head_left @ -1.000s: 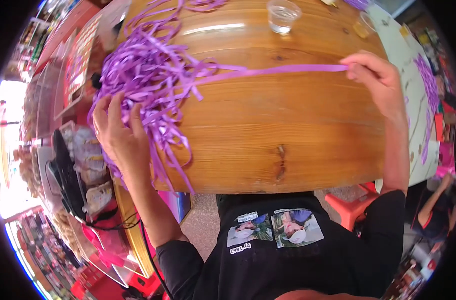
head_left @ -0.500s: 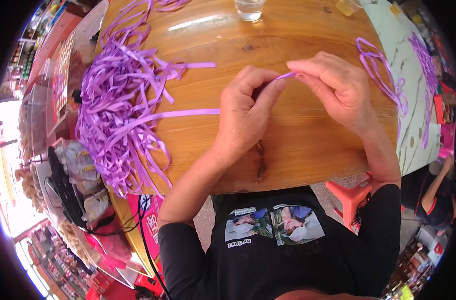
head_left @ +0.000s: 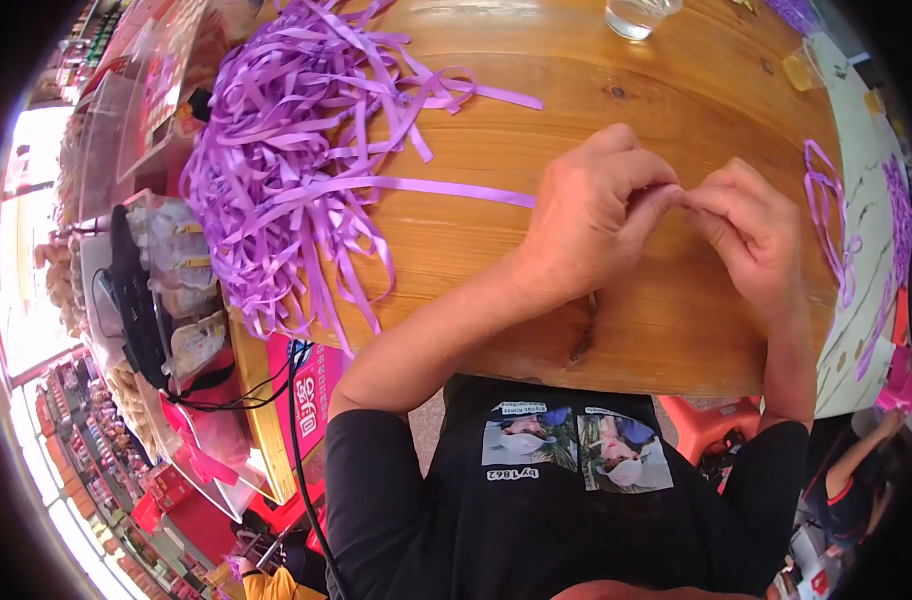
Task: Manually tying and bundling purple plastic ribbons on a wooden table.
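Left hand [head_left: 598, 205] and right hand [head_left: 751, 228] meet over the wooden worktop [head_left: 466, 245], both pinched closed on 1 purple ribbon [head_left: 456, 187], the gripped part mostly hidden; it runs leftward to a tangled pile [head_left: 286, 125].

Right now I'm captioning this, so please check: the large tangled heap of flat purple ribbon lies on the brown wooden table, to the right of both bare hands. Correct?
Not quite: in the head view, the large tangled heap of flat purple ribbon lies on the brown wooden table, but to the left of the bare left hand and bare right hand.
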Available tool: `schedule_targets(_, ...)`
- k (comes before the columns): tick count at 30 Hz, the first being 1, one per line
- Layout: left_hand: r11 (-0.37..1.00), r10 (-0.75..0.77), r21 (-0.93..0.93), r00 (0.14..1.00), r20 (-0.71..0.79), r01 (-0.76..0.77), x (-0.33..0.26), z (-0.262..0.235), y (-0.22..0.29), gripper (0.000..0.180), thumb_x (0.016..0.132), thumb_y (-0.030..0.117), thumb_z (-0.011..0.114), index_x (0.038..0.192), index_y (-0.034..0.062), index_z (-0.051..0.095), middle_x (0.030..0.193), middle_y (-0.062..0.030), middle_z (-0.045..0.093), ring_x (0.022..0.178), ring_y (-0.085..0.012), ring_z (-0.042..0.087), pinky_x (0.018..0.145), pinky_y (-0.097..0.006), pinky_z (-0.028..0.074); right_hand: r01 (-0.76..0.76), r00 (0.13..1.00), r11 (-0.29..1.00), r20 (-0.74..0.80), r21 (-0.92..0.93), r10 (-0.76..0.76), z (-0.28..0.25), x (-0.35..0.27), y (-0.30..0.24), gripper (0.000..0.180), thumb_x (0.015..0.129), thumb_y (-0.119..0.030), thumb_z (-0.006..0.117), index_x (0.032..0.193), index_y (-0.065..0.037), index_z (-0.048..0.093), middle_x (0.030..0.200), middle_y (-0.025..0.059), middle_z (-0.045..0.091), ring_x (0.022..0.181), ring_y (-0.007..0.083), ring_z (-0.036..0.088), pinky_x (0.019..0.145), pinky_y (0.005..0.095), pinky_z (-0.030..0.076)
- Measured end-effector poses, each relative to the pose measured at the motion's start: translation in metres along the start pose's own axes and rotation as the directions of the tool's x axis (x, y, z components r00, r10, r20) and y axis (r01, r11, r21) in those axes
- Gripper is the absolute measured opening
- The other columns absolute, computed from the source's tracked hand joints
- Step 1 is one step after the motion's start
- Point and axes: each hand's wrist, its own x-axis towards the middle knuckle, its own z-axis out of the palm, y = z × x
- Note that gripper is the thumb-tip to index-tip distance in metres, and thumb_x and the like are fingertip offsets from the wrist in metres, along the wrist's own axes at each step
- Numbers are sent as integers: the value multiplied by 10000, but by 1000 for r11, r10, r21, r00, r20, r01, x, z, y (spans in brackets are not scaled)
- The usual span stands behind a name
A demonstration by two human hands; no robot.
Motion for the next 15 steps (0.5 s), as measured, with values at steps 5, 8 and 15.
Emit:
schedule_targets(5, 852, -248, -471, 968, 23, 230, -1, 2, 2, 37, 801, 43, 656, 826, 24, 637, 736, -3, 581, 601, -75, 485, 535, -216, 397, -354, 935, 575, 290, 737, 205, 4, 3, 16, 136, 783, -17, 628, 913, 19, 652, 758, 47, 556, 713, 134, 513, 609, 243, 385)
schedule_targets(8, 555, -453, -720, 877, 159, 417, -1, -2, -1, 91, 816, 77, 661, 883, 30, 621, 760, 11, 597, 621, -52, 502, 538, -191, 409, -364, 917, 213, 309, 907, 251, 20, -1, 15, 166, 833, -25, 582, 976, 16, 657, 813, 49, 562, 766, 129, 516, 653, 245, 402)
schedule_targets(15, 579, -477, -732, 877, 53, 359, -8, 11, 7, 126, 835, 32, 635, 959, 23, 611, 785, 17, 593, 646, -26, 490, 549, -163, 399, -227, 945, 270, 145, 936, 291, 27, 0, 13, 213, 843, 33, 554, 1034, 11, 647, 906, 62, 567, 840, 135, 519, 734, 250, 437)
